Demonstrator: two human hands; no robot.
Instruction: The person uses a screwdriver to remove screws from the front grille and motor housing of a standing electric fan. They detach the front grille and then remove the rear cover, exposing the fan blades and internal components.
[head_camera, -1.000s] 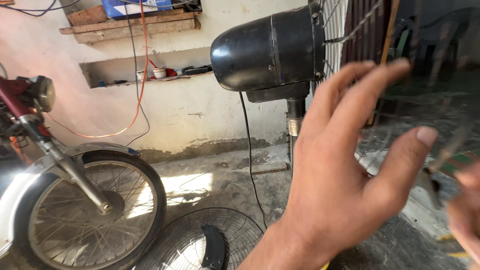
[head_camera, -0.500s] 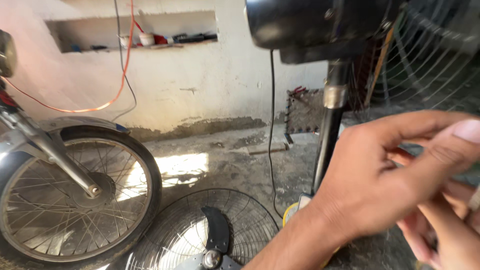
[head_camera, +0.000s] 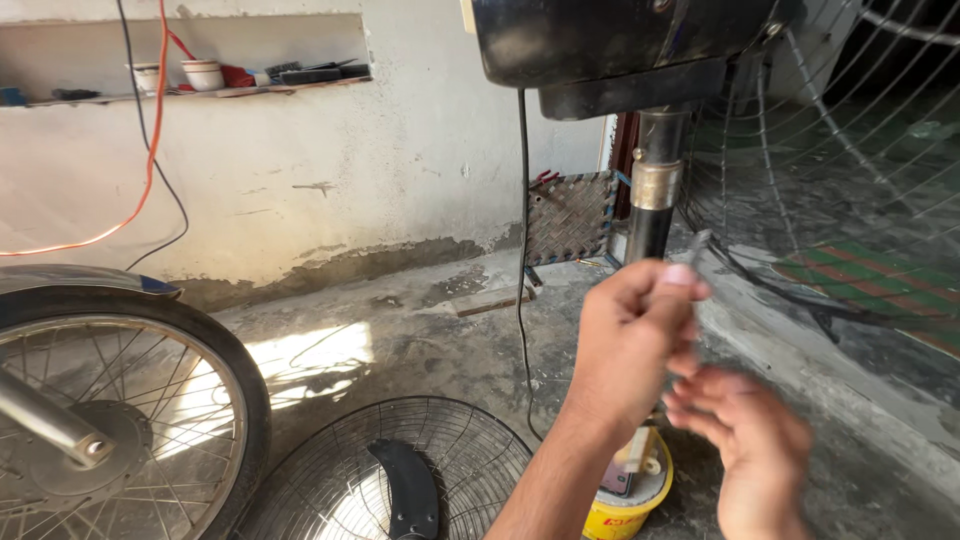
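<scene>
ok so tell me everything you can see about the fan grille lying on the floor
The fan grille lies flat on the concrete floor, at the bottom of the view, close beside the motorcycle wheel. It is a round guard of thin dark metal wires that run out from the centre to a ring at its rim. A curved black blade or centre piece lies across its middle. Sunlight falls on its left part. Its lower edge is cut off by the frame. Neither hand touches it; the left forearm passes in front of its right edge.

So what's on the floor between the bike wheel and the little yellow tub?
In the head view, a round wire fan guard with a black blade on it lies flat on the floor between the motorcycle wheel and the yellow tub.
</scene>
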